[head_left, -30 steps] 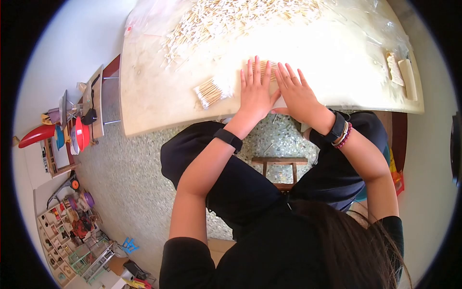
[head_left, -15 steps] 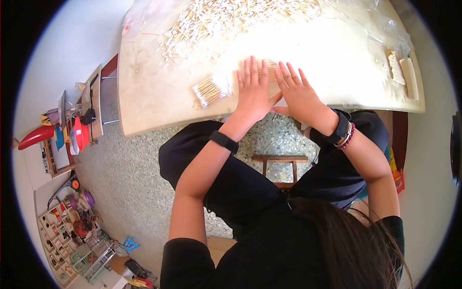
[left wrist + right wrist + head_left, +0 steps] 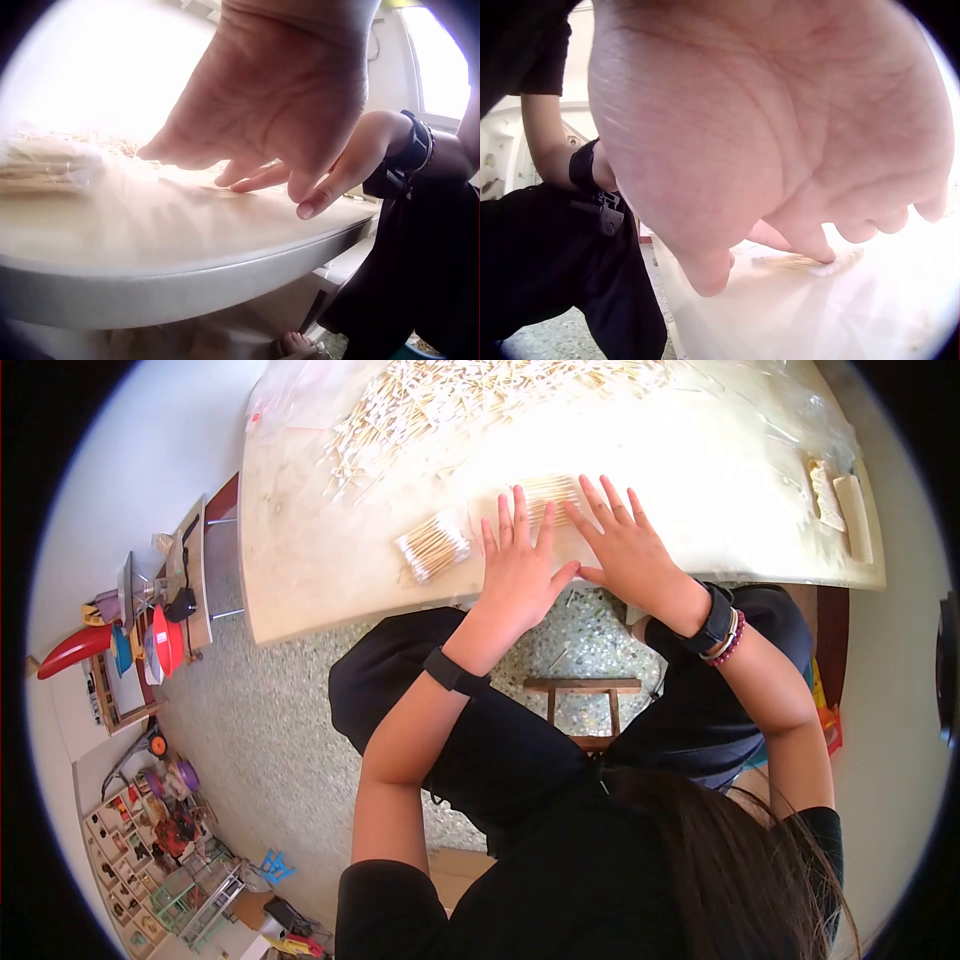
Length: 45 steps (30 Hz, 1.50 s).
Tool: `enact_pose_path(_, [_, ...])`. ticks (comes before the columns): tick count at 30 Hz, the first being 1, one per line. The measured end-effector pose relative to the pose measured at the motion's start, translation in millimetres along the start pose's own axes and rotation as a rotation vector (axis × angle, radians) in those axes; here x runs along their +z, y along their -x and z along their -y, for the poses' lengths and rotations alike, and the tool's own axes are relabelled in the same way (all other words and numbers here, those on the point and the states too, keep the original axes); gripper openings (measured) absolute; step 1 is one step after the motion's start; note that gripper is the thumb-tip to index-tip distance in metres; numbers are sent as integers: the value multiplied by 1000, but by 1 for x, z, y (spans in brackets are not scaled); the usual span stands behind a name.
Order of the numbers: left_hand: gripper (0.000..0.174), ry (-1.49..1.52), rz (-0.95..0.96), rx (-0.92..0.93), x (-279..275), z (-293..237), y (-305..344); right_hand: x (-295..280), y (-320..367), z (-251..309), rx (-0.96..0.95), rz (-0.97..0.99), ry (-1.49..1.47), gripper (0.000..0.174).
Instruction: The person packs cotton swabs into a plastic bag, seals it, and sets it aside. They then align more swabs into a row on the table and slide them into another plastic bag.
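Where fingers (image 3: 521, 522) splay, aligned swabs (image 3: 552, 488), tabletop (image 3: 330, 560)

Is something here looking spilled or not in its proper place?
Mainly the loose cotton swabs: they lie scattered in a messy heap on the far side of the table, pointing many ways, whereas the swab bundle beside the left hand is neatly lined up. I cannot tell whether they were spilled or tipped out deliberately.
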State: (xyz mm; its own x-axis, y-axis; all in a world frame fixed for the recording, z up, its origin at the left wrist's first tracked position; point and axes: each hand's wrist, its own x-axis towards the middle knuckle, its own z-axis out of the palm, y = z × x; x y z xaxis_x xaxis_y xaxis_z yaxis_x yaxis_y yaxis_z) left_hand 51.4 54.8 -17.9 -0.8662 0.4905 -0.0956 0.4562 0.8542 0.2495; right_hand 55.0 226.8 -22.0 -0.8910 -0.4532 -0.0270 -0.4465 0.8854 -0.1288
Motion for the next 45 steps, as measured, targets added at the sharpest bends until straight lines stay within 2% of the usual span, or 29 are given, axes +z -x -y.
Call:
enact_pose_path(9, [65,48,-37,29,1,5,-3,-6,-4,0,-10,-22,30,69])
enact_pose_path(14, [65,81,87,-33,0,6,-4,3,-17,-9,8,-165,35,63])
enact_pose_path(20, [64,159,152,-79,-2,6,-5,14,-22,-12,16,-132,28,62])
enact_pose_path(27, [63,142,108,-68,-3,12,-9,10,-21,-10,30,-96,12,63])
enact_pose_path(32, [65,63,-42,-78,8,20,-18,12,-22,-10,23,-146,24,61])
enact_pose_path(42, [63,71,-33,-84,6,19,-18,9,-22,-14,39,-112,36,58])
enact_pose_path(45, [61,63,-48,-63,5,21,-16,11,-20,-15,20,-157,9,58])
